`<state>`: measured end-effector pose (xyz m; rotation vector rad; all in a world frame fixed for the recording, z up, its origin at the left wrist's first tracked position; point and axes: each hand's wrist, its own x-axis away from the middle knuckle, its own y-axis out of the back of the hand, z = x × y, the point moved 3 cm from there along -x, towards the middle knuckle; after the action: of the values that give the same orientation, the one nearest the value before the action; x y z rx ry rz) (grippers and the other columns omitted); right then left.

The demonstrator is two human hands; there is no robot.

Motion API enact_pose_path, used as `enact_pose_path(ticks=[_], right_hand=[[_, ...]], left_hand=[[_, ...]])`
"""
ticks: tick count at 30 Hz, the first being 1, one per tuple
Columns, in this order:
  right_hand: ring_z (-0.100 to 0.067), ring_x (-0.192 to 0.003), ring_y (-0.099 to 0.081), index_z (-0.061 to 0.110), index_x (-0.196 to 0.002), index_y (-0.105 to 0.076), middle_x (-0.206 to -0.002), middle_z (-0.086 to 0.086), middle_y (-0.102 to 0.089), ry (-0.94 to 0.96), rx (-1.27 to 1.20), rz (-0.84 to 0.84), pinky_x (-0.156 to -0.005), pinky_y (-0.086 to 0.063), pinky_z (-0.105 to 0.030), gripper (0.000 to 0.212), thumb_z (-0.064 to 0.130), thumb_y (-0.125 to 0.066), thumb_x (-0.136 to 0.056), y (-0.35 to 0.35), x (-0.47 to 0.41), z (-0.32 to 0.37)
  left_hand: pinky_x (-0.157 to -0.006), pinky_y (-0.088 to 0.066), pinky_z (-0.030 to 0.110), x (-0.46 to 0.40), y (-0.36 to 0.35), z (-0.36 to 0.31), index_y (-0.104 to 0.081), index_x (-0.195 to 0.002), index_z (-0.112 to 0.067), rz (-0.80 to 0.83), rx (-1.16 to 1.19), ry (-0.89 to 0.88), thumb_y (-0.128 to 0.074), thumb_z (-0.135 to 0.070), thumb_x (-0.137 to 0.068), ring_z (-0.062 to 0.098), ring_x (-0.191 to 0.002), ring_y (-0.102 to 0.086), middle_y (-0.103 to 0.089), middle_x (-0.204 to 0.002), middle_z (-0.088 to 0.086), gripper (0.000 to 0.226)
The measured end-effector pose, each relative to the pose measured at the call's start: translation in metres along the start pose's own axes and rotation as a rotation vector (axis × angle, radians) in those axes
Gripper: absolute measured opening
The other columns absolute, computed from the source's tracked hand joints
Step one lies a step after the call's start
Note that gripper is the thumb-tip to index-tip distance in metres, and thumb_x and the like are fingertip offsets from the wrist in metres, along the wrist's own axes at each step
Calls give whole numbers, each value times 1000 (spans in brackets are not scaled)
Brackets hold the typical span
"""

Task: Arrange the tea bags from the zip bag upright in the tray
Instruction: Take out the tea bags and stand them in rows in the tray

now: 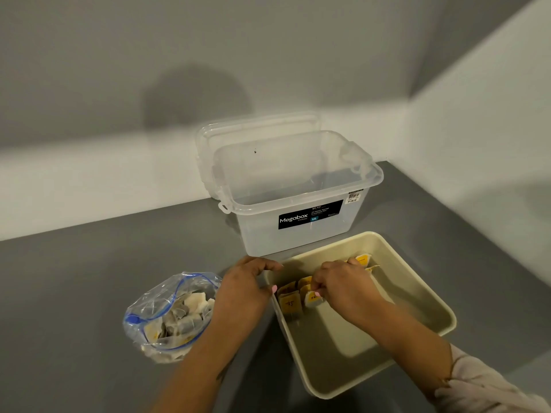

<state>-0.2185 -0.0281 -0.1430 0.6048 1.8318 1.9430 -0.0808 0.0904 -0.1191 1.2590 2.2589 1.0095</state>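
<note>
- The grey tabletop (89, 278) runs back to pale walls (119, 70) that meet in a corner at the far right, with a round shadow cast on the back wall
- A clear Megabox storage box (298, 198) stands open at the back of the table, its lid (256, 129) propped behind it against the wall; a black label and a price sticker sit on its front
- The cream tray (357, 353) lies just in front of the box, turned at an angle
- The clear zip bag (167, 317) with a blue slider lies left of the tray, open, with a heap of tea bags inside
- The left hand (244, 290) curls over the tray's near-left rim, fingers bent over its corner and thumb against the wall
- The right hand (343, 284) reaches into the tray with its fingers curled, pinching one yellow-tagged tea bag (313, 299) at its top
- A short row of tea bags (289, 299) stands upright along the tray's left wall, touching each other
- Another yellow tag (362, 259) shows past the right knuckles, near the far wall of the tray
</note>
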Motion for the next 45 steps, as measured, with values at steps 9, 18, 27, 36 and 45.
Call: enact_pose_path(ticks=[9,18,27,36,45], right_hand=[[-17,-101,-55,32,-107,-66,-105,5,-61,-16,12,29,-94,-35,-32,20,29,-52,-93,-13,-1,1],[-16,-106,-55,36,-113,-62,-109,8,-60,-25,-30,32,-95,-33,-31,23,32,-55,-91,-11,-1,-1],[-12,-103,-56,33,-112,-61,-106,9,-61,-79,-132,17,-94,-32,-30,23,31,-60,-89,14,0,3],[-6,-77,-52,27,-103,-66,-82,14,-55,-82,-384,-217,-86,-42,-29,19,31,-68,-84,58,-10,44],[0,-78,-59,27,-101,-68,-89,10,-70,57,-570,-131,-76,-43,-14,15,30,-65,-87,60,-29,147]], left_hand=[[-88,-41,19,0,3,3,-50,-93,-43,21,-20,11,-66,-19,-83,6,-99,-50,-45,-105,-14,30],[-87,-39,17,0,4,4,-53,-94,-42,3,-1,-16,-64,-20,-85,1,-96,-45,-44,-105,-16,26],[-90,-43,19,3,20,8,-57,-94,-40,-31,34,-25,-64,-17,-85,6,-105,-53,-55,-113,-12,25],[-80,-36,12,-7,92,44,-57,-64,-28,-127,-13,5,-63,-2,-82,3,-94,-54,-63,-108,-8,32],[-103,-31,24,0,114,99,-70,-97,-36,177,-445,11,-58,-11,-82,13,-124,-43,-46,-138,-5,32]])
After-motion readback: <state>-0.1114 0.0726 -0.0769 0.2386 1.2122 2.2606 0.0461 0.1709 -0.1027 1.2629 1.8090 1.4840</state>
